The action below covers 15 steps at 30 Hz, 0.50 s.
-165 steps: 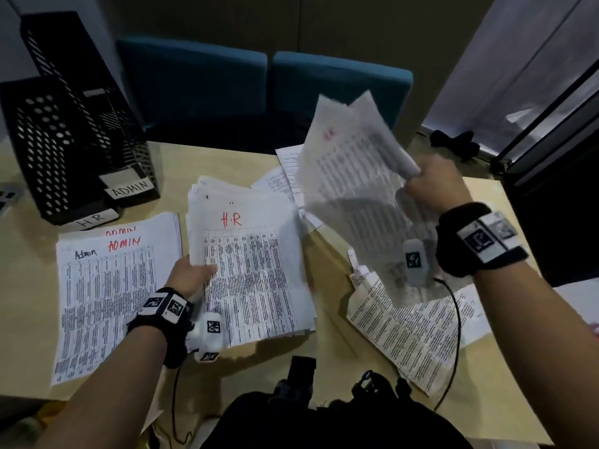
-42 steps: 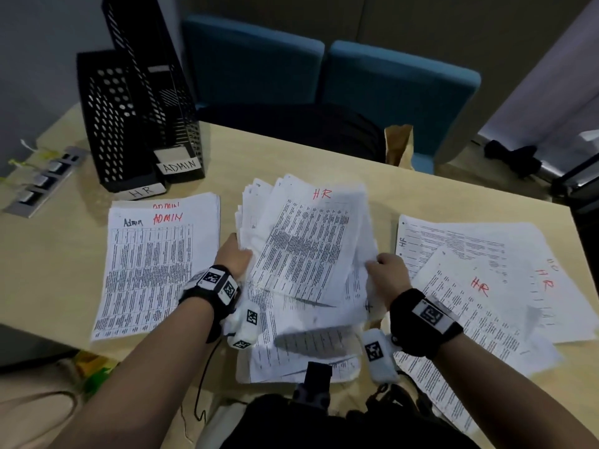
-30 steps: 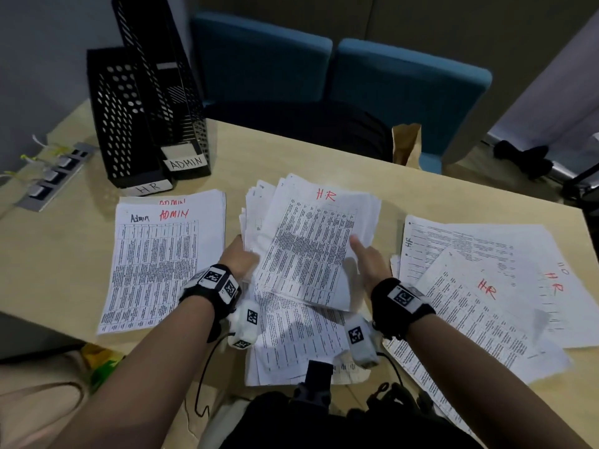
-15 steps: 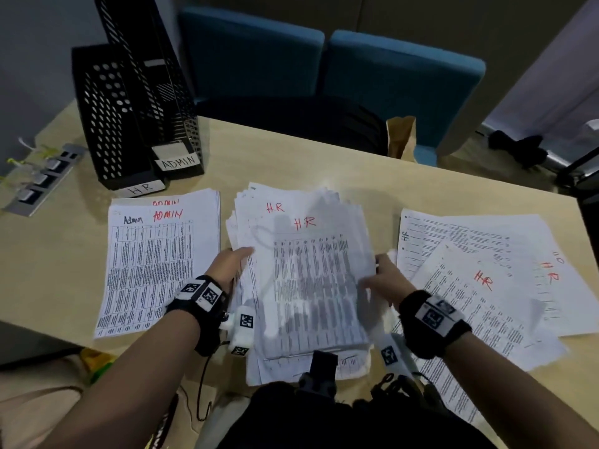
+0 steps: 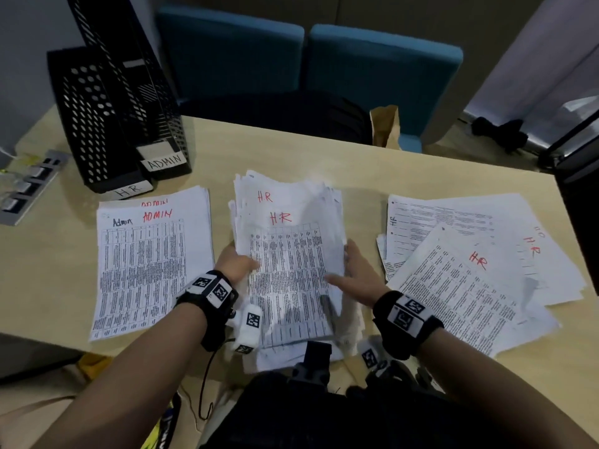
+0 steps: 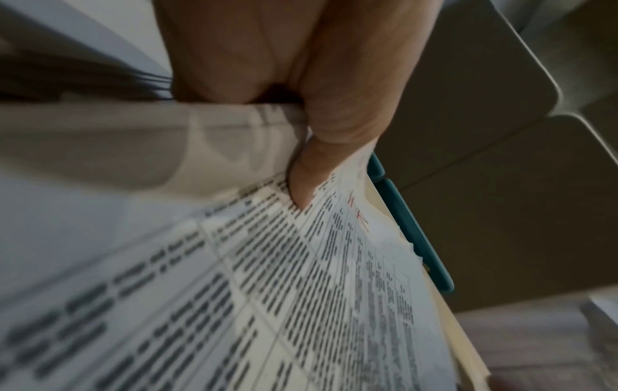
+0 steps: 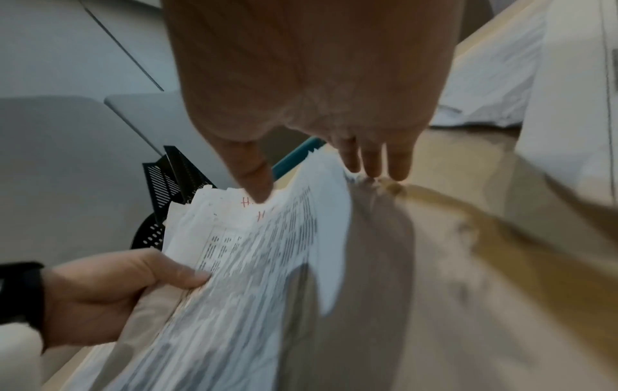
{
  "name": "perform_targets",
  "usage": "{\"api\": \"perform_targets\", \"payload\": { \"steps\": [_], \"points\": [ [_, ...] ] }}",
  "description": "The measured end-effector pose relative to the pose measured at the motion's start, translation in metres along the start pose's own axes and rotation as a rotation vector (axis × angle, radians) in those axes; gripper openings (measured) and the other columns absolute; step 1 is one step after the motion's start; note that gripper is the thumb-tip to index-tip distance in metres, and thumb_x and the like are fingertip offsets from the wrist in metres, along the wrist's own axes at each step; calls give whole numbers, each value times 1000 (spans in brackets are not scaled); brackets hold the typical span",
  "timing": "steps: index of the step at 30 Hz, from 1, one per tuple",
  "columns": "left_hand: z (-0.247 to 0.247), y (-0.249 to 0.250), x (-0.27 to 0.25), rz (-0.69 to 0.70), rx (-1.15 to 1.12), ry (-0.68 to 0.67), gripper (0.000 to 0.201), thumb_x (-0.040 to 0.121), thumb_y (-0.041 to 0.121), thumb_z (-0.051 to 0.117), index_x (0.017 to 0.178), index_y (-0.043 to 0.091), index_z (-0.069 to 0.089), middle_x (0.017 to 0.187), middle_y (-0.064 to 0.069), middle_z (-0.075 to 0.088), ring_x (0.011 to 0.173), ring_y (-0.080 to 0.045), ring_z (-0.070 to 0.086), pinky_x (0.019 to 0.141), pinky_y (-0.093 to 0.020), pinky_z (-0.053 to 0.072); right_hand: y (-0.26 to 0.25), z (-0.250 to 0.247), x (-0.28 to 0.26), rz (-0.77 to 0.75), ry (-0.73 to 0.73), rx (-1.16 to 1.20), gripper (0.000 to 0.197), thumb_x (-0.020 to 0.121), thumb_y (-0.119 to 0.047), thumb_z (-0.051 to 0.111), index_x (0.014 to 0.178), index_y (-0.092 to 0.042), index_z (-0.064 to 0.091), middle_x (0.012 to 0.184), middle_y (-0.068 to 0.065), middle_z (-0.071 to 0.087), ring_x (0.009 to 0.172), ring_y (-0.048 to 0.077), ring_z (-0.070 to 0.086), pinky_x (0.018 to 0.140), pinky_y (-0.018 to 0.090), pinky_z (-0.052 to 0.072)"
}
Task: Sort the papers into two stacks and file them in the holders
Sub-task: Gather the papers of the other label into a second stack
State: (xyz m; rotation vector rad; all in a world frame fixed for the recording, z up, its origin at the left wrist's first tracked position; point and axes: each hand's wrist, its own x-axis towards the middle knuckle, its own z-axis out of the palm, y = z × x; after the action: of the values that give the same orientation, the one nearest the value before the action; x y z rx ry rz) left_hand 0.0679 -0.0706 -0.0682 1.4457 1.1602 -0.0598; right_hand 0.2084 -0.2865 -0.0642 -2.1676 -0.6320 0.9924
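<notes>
Squaring up the HR stack [image 5: 288, 254], which sits on the table [image 5: 291, 150] just right of the ADMIN stack [image 5: 146, 260]. Left hand [image 5: 235, 265] pinches its left edge, thumb on top; right hand [image 5: 359, 277] is flat, fingers straight against the right edge. I'd tap both sides gently so the ragged sheets line up before filing.

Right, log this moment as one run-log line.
step: squaring HR stack | left hand: grips stack's left edge | right hand: open, at right edge | ADMIN stack: untouched | loose HR sheets: unsorted
</notes>
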Motion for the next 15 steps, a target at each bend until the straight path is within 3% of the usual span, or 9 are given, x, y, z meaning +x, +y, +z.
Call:
{"api": "perform_targets", "payload": {
  "steps": [2,4,5,9,12,15],
  "points": [
    [2,4,2,54,45,42,53,79,-12,61,128,8,53,114,-16,63,107,-34,59,95,-49,50,-2,-18,-4,82,259,-265,80,79,-32,64,147,-17,24,147,10,39,128,31,46,103,53,42],
    [5,12,0,107,81,78,43,79,-14,57,116,8,55,102,-17,61,95,-31,59,89,-48,51,2,-39,-10,217,511,-484,68,82,-27,60,142,-15,31,143,11,36,128,35,40,101,53,39],
    [7,15,0,129,99,87,44,79,-14,56,117,9,55,101,-16,60,90,-28,58,85,-46,51,6,-48,-14,326,552,-500,72,81,-31,62,142,-13,28,147,13,29,132,38,33,103,55,36],
    [17,25,0,180,188,67,64,82,-10,57,142,9,43,118,-13,60,74,-11,54,57,-24,44,30,-65,-17,746,395,-317,117,75,-60,67,152,-7,-4,160,20,-7,143,51,2,111,65,16],
    [23,28,2,194,236,59,64,82,-10,58,141,11,44,117,-14,61,81,-22,56,54,-21,42,40,-63,-16,830,356,-317,125,72,-70,63,152,-4,-6,159,24,-7,143,54,-1,112,64,14],
    [24,28,2,199,272,54,60,82,-11,57,137,10,47,108,-10,59,86,-25,55,55,-21,42,39,-66,-13,832,323,-360,119,76,-63,64,152,-5,-6,159,24,-7,143,52,-1,113,62,14]
  ]
}}
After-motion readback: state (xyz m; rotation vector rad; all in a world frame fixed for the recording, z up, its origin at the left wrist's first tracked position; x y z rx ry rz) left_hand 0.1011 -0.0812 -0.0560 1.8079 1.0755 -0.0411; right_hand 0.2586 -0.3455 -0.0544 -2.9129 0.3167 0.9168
